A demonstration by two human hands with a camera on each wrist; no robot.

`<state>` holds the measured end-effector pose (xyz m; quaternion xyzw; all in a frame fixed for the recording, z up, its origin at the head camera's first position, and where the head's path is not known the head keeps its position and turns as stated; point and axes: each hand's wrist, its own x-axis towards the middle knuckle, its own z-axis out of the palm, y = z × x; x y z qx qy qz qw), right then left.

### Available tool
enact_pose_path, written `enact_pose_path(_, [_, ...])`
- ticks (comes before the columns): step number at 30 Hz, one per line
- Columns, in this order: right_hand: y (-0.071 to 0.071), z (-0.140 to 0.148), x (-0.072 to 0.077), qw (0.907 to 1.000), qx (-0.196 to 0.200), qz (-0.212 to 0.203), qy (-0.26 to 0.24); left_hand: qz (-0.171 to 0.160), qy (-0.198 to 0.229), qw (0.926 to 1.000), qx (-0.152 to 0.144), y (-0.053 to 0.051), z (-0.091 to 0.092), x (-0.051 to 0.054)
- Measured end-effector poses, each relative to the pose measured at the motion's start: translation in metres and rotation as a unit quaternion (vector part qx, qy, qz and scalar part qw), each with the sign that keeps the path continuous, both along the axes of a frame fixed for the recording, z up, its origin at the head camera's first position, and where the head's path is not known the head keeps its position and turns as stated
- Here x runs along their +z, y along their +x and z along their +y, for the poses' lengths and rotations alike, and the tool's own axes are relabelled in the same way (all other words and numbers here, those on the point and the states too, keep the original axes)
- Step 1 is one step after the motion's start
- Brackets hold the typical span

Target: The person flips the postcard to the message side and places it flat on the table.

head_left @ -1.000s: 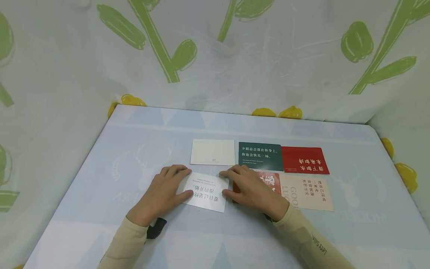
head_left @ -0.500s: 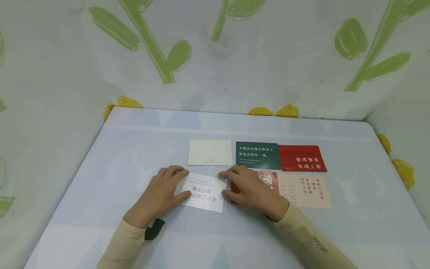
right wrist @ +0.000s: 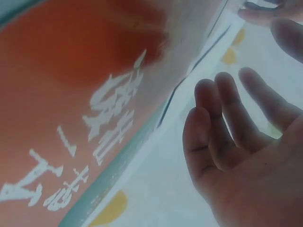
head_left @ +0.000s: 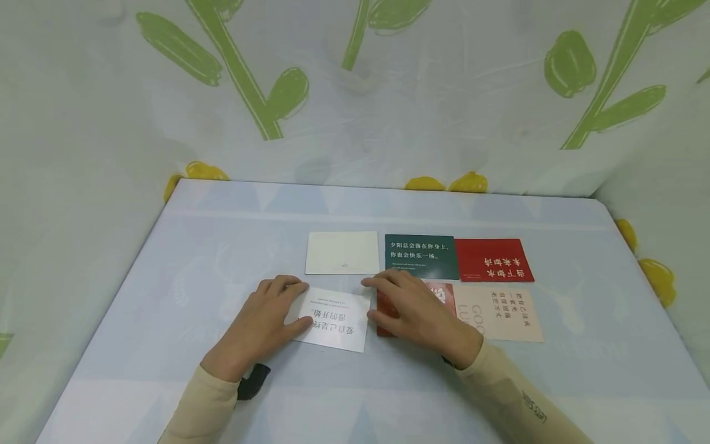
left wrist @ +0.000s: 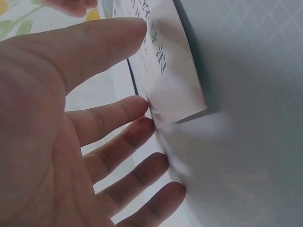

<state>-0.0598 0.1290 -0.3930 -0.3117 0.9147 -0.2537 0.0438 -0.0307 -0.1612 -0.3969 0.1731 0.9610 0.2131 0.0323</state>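
White rectangular paper card [head_left: 338, 320] lies between left hand [head_left: 257, 324] and right hand [head_left: 420, 308], both relaxed, ungrasping. Nearby: two red cards [head_left: 488, 256], one green [head_left: 424, 262], one cream [head_left: 341, 251], one pink [head_left: 513, 317].

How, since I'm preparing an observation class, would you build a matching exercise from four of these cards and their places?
1. green card
2. pale pink card
3. white card
4. cream card

A. between the left hand and the right hand
B. far row, left end
C. far row, middle
D. near row, right end

Pairs: 1-C, 2-D, 3-A, 4-B
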Motion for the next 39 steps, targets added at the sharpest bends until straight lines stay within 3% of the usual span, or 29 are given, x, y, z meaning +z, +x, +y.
enact_pose_path(12, [-0.002, 0.009, 0.003, 0.9998, -0.016, 0.007, -0.013, 0.020, -0.018, 0.9996, 0.011, 0.002, 0.002, 0.000])
enact_pose_path(18, [-0.003, 0.014, 0.003, 0.9998, -0.019, 0.000, -0.008, 0.005, -0.015, 0.9998, 0.012, 0.001, -0.002, 0.003])
enact_pose_path(24, [-0.003, 0.013, 0.002, 0.9994, -0.030, -0.013, 0.010, -0.011, -0.019, 0.9997, -0.007, -0.004, -0.008, 0.004])
enact_pose_path(39, [0.000, -0.008, 0.001, 0.9968, 0.012, -0.030, 0.073, -0.011, -0.027, 0.9995, -0.016, -0.012, -0.005, 0.006])
